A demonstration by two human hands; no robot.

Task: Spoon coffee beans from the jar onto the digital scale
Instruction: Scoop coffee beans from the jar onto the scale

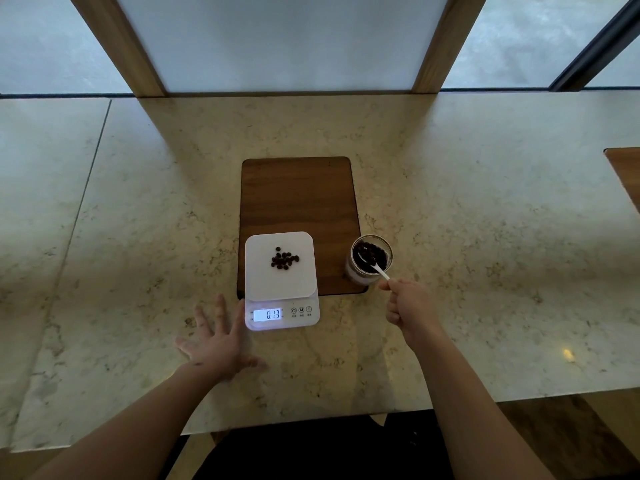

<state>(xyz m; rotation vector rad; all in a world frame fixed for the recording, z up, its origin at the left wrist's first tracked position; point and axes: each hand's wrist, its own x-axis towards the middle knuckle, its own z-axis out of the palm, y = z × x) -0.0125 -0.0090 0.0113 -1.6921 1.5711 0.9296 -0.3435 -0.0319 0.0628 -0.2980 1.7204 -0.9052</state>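
Observation:
A white digital scale [281, 292] sits at the near end of a dark wooden board [299, 199], its lit display reading 013. A small pile of coffee beans [284, 259] lies on its platform. To the right stands an open glass jar [370, 259] holding dark beans. My right hand [408, 306] grips the handle of a white spoon [375, 266] whose bowl is down inside the jar among the beans. My left hand [216, 336] lies flat on the counter just left of the scale, fingers spread, holding nothing.
The marble counter [485, 237] stretches wide on both sides. Wooden window posts [440, 43] rise at the back edge. Another wooden board's corner [625, 174] shows at the far right. The counter's near edge runs just below my forearms.

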